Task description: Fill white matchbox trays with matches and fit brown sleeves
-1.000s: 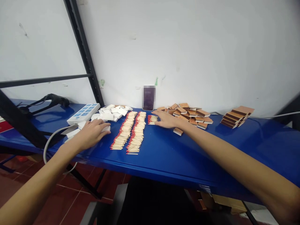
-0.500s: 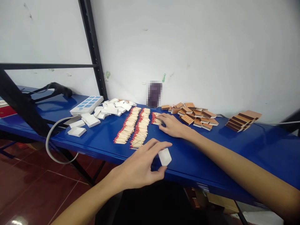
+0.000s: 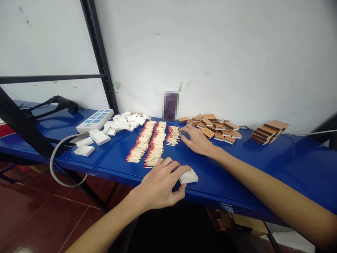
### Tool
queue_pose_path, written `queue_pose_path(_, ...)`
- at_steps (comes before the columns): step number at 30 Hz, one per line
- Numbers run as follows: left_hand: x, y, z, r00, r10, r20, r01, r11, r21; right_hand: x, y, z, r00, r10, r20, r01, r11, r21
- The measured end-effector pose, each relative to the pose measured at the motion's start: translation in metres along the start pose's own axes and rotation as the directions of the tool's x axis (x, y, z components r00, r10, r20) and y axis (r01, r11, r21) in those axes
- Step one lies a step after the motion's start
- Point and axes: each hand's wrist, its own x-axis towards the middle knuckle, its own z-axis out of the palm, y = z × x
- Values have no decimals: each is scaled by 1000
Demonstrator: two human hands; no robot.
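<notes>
My left hand (image 3: 162, 182) rests near the front edge of the blue table (image 3: 276, 165), its fingers and thumb closed on a small white matchbox tray (image 3: 189, 176). My right hand (image 3: 196, 140) lies further back, fingers spread beside a small bunch of red-tipped matches (image 3: 173, 135). Two long rows of matches (image 3: 149, 142) lie just left of that bunch. A heap of white trays (image 3: 123, 123) is at the back left. Brown matchbox sleeves (image 3: 214, 127) are piled right of my right hand.
A neat stack of brown sleeves (image 3: 268, 131) sits at the far right. A white and blue power strip (image 3: 95, 119) with a grey cable (image 3: 56, 158) lies at the left, by a black rack post (image 3: 98, 56). A blurred dark object (image 3: 170, 105) leans on the wall.
My left hand took a white tray from the left heap and carried it to the table's front edge, lowering it to the surface. My right hand stayed by the small match bunch.
</notes>
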Motion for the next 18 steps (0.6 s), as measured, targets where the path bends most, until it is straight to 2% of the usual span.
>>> queue_pose_path(2, -1, 0, 2, 1000, 4, -10, -4, 1000, 26, 10, 5, -4, 989, 145, 27, -145, 989, -5)
queue_pose_path(5, -2, 0, 3, 999, 3, -32, -2, 999, 44, 27, 10, -8, 947, 279, 161, -275, 960, -50)
queue_pose_path(7, -3, 0, 4, 999, 2, -52, 0, 999, 48, 36, 13, -9, 918, 328, 223, -315, 945, -93)
queue_pose_path(13, -7, 0, 6, 996, 12, -83, -6, 998, 67, 50, 16, -3, 847, 430, 312, -396, 903, -168)
queue_pose_path(18, -7, -2, 5, 997, 4, -72, -1, 999, 46, 55, 18, -4, 815, 454, 361, -403, 891, -210)
